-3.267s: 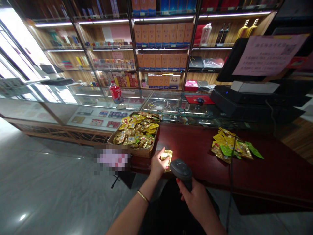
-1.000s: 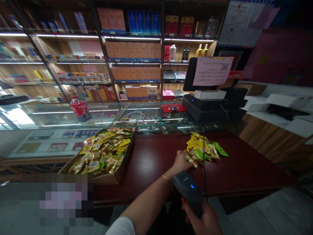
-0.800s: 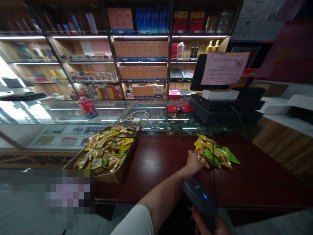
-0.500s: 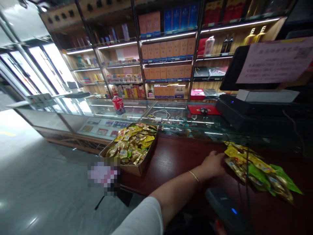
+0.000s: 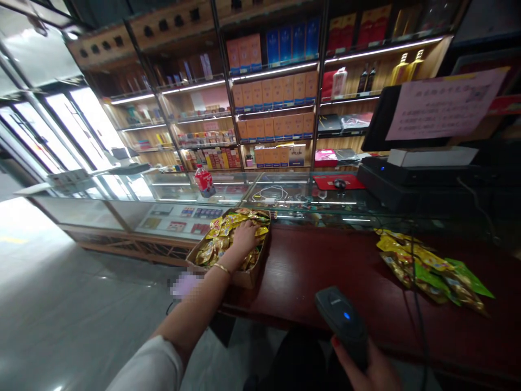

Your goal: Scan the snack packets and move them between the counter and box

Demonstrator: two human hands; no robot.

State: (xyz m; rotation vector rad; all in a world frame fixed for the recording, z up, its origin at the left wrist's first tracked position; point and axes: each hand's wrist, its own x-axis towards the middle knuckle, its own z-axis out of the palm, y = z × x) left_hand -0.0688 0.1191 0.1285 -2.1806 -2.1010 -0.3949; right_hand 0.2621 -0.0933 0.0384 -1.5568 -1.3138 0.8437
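Observation:
My left hand (image 5: 245,238) is over the cardboard box (image 5: 249,278), its fingers spread and curved down onto the shiny snack packets (image 5: 222,231) that fill it. Whether the fingertips pinch a packet is hidden. In my right hand (image 5: 376,369), at the bottom of the view, is a dark barcode scanner (image 5: 340,320) with a blue light, held by its handle. To the right on the brown counter lies a pile of yellow, gold and green snack packets (image 5: 431,266), apart from both hands.
A black cable (image 5: 415,304) hangs in front of the packet pile. Behind the brown counter (image 5: 293,266) runs a glass display case (image 5: 171,187) with a red-labelled bottle (image 5: 204,182) on top. A monitor (image 5: 378,119) with a paper sheet stands right, near a mouse (image 5: 339,183) on a red mat.
My left hand has moved left from the packet pile to the box of packets. The scanner in my right hand has risen into clearer view.

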